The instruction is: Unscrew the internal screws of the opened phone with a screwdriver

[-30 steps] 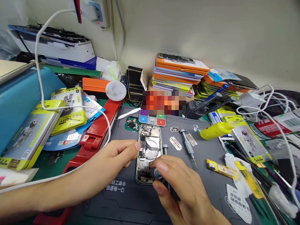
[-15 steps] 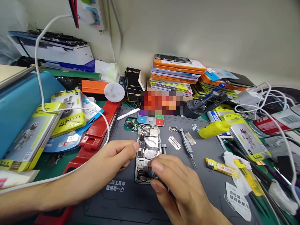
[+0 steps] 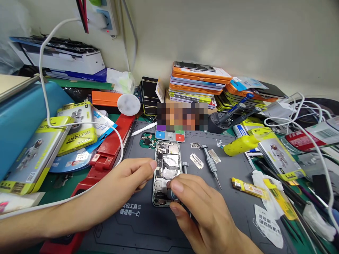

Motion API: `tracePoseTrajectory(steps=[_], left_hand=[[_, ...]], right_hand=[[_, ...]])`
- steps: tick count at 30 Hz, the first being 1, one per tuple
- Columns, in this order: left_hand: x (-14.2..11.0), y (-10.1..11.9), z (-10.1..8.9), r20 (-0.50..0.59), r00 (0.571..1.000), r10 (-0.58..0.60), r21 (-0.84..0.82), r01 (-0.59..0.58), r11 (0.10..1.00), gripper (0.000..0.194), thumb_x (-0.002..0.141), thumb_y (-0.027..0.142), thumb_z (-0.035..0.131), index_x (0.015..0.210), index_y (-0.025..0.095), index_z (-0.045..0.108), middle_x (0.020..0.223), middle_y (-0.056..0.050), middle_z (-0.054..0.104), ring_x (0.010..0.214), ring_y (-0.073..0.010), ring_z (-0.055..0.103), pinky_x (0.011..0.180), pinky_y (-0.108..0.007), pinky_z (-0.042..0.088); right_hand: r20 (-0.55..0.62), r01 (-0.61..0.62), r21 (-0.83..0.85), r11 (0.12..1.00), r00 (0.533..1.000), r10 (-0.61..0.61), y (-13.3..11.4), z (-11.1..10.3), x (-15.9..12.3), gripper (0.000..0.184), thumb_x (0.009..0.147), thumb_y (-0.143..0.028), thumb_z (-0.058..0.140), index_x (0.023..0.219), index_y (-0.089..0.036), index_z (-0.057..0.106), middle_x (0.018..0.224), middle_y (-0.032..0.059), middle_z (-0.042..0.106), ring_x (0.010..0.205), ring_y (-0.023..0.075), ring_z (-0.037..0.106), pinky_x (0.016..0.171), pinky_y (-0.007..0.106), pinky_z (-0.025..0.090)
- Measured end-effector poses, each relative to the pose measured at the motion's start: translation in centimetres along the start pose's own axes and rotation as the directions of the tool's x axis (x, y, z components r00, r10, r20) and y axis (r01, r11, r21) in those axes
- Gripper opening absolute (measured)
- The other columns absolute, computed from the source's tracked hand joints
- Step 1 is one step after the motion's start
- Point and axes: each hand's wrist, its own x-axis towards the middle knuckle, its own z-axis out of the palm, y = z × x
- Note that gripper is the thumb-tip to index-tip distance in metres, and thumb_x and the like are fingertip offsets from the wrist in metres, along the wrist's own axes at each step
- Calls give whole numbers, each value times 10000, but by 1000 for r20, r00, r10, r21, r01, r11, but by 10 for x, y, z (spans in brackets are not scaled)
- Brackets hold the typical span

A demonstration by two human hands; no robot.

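An opened smartphone (image 3: 170, 165) lies on the dark grey mat, its circuit board and inner metal parts bare. My left hand (image 3: 136, 173) is closed, curled fingers and thumb pressed to the phone's left edge. Above the phone's lower right part, my right hand (image 3: 203, 204) pinches a dark, round-ended screwdriver (image 3: 172, 194) between thumb and fingers. Its tip is hidden. Another screwdriver (image 3: 185, 167) lies just right of the phone, partly covered by my right hand. Farther right is a grey screwdriver (image 3: 210, 165) beside a razor blade (image 3: 196, 161).
Behind the phone sits a coloured tray (image 3: 171, 135). Stacked flat cases (image 3: 198, 83) and a tool holder (image 3: 218, 121) stand at the back. A red clamp-like tool (image 3: 106, 155) and battery packs (image 3: 37, 155) line the left. A yellow bottle (image 3: 238, 146) lies right; a white cable (image 3: 43, 84) crosses the left side.
Both hands keep nearly the same place on and over the phone. The view has shifted very slightly; nothing else has visibly moved.
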Motion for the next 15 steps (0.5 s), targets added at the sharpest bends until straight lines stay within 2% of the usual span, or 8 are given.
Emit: tracePoseTrajectory(steps=[15], left_hand=[[-2, 2, 0, -1, 1000, 1, 6, -1, 1000, 687, 1046, 835, 502, 777, 216, 373, 702, 49, 309, 645, -152, 236, 593, -313, 247]], right_hand=[[0, -13, -4, 1000, 1000, 13, 1, 2, -2, 376, 1089, -90, 446, 1464, -90, 461, 1229, 64, 593, 1214, 55, 558, 1134, 226, 513]])
